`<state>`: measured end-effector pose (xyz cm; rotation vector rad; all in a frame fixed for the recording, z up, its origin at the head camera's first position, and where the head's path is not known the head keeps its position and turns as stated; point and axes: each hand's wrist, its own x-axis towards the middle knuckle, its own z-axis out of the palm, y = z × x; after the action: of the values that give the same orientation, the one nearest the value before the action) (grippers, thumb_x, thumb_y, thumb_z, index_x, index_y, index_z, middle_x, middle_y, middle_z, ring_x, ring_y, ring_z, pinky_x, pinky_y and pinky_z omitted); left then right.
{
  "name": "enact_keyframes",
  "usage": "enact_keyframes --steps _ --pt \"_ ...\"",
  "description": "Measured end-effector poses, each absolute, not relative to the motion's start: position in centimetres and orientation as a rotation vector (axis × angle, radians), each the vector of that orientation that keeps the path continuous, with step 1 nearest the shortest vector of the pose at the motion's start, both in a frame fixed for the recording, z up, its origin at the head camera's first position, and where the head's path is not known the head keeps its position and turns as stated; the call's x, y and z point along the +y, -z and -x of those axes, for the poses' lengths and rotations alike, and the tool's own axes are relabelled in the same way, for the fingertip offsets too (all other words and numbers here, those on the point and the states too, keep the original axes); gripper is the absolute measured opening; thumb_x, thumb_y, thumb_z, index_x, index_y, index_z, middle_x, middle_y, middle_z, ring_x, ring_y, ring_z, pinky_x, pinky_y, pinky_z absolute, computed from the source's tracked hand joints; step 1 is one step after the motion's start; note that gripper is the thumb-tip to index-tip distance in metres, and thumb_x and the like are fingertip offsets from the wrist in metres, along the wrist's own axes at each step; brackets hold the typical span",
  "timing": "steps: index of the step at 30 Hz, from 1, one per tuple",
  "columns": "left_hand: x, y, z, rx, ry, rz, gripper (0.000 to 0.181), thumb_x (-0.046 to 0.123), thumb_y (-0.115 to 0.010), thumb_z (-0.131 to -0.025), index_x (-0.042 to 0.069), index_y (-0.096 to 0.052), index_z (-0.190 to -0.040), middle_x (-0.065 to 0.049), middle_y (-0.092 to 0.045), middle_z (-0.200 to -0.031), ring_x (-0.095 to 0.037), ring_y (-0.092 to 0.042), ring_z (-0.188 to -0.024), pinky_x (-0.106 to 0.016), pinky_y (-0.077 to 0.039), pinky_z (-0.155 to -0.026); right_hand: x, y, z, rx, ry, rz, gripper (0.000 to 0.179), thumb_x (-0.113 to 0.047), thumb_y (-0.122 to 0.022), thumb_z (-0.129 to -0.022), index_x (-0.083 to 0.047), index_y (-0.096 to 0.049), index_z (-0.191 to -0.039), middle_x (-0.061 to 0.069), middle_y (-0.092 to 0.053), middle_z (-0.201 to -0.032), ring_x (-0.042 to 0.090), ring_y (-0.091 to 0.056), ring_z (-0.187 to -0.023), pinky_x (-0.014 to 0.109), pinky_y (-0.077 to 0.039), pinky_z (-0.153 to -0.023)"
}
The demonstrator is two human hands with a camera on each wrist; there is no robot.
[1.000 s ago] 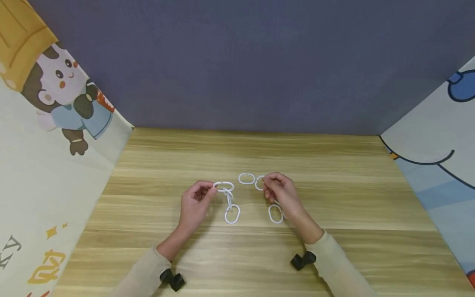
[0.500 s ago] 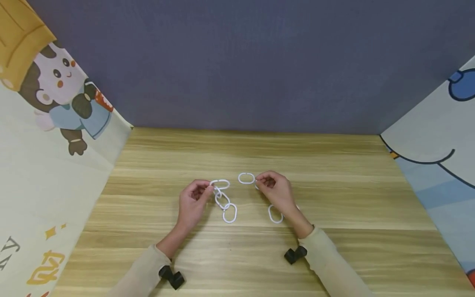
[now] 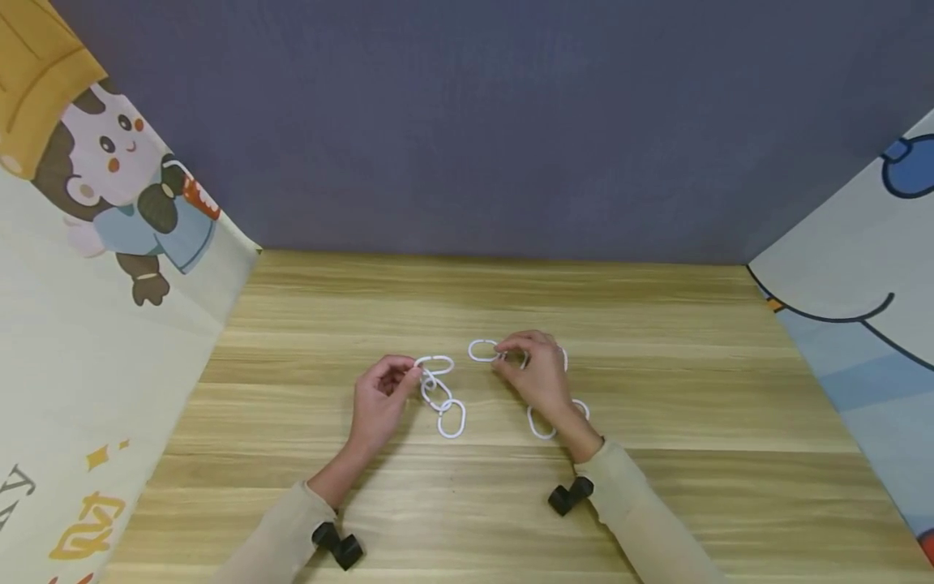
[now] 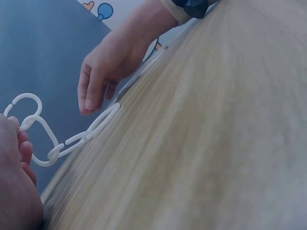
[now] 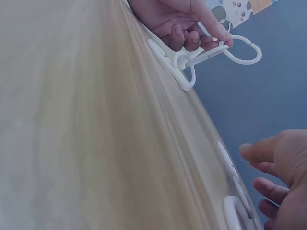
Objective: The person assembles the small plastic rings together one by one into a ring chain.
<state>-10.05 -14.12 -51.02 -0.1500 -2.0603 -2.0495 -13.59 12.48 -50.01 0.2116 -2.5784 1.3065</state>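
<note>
One white chain [image 3: 445, 404] is pinched by the left hand [image 3: 381, 399], the right hand [image 3: 542, 375] loose beside a link [image 3: 481, 360].

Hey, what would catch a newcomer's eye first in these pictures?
Probably the big cartoon figure in a yellow hat on the wall at the left. Next comes the white chain pinched by the left hand near the middle of the wooden table. The right hand is at the end of a separate white link.
</note>
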Motion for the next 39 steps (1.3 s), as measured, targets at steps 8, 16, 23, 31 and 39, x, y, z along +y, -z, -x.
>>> enact_keyframes --steps 8,16,23,31,39 --pt "-13.54 50.9 10.32 -2.054 2.043 0.15 0.009 -0.01 -0.077 -0.097 -0.012 -0.074 -0.105 0.004 -0.074 -0.088 -0.007 -0.063 -0.073 -0.016 -0.051 -0.063 12.55 50.68 14.56 -2.626 -1.252 -0.277 0.024 -0.008 -0.098 -0.082 -0.008 -0.087 -0.103 0.018 -0.075 -0.127 0.043 -0.061 -0.126 0.059 -0.04 -0.114" --pt "-13.54 50.96 10.35 -2.068 2.041 0.145 0.009 -0.01 -0.077 -0.097 -0.011 -0.075 -0.106 0.004 -0.073 -0.087 -0.007 -0.063 -0.073 -0.017 -0.051 -0.063 12.26 50.66 14.35 -2.629 -1.186 -0.337 0.02 -0.011 -0.096 -0.084 -0.007 -0.087 -0.101 0.02 -0.074 -0.133 0.044 -0.061 -0.132 0.062 -0.04 -0.116" --pt "-13.65 51.03 10.35 -2.064 2.033 0.166 0.01 -0.01 -0.077 -0.096 -0.011 -0.075 -0.106 0.005 -0.074 -0.088 -0.007 -0.063 -0.073 -0.016 -0.05 -0.063 12.03 50.51 14.11 -2.646 -1.159 -0.333 0.014 -0.012 -0.097 -0.086 -0.008 -0.087 -0.095 0.02 -0.074 -0.134 0.044 -0.061 -0.134 0.064 -0.039 -0.117" --pt "-13.64 51.01 10.35 -2.068 2.029 0.157 0.009 -0.009 -0.078 -0.097 -0.011 -0.075 -0.105 0.006 -0.073 -0.087 -0.007 -0.062 -0.073 -0.016 -0.049 -0.063 12.01 50.76 14.15 -2.621 -1.145 -0.333 0.011 -0.007 -0.096 -0.085 -0.008 -0.085 -0.089 0.02 -0.075 -0.132 0.045 -0.061 -0.132 0.065 -0.041 -0.115" --pt "-13.59 51.15 10.43 -2.064 2.032 0.157 0.009 -0.01 -0.078 -0.096 -0.01 -0.075 -0.105 0.004 -0.073 -0.087 -0.008 -0.062 -0.073 -0.016 -0.049 -0.062 11.9 50.77 14.31 -2.641 -1.161 -0.301 0.009 -0.007 -0.091 -0.09 -0.007 -0.083 -0.09 0.018 -0.075 -0.132 0.044 -0.061 -0.133 0.063 -0.039 -0.114"
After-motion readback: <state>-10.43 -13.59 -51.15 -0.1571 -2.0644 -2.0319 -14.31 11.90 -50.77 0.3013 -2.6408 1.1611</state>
